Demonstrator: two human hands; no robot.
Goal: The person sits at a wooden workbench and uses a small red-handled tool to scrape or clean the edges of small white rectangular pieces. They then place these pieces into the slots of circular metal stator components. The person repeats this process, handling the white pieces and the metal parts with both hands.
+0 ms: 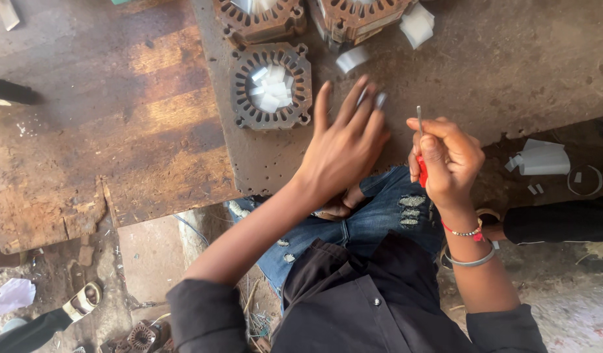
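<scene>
In the head view, the left hand point(344, 147) is reaching out flat over the rusty metal plate point(510, 72), its fingers spread and loose, with a small white paper strip point(378, 99) lying at the fingertips; whether it is pinching that strip cannot be told. The right hand point(448, 160) is hovering just right of the left hand, its fingers clenching a red-handled screwdriver point(420, 147) whose thin shaft is pointing up and away from the body.

Taking the left hand as landmark: a square stator core point(271, 85) with white paper slips heaped in its bore is lying up and to the left of it. Two more stator cores point(259, 19) are sitting further beyond it at the top edge. A folded white paper piece point(352, 59) is lying just above the fingertips, with nothing between. A wooden workbench point(86, 131) is stretching off well to the left. Blue jeans point(373, 222) are showing directly below the wrist.
</scene>
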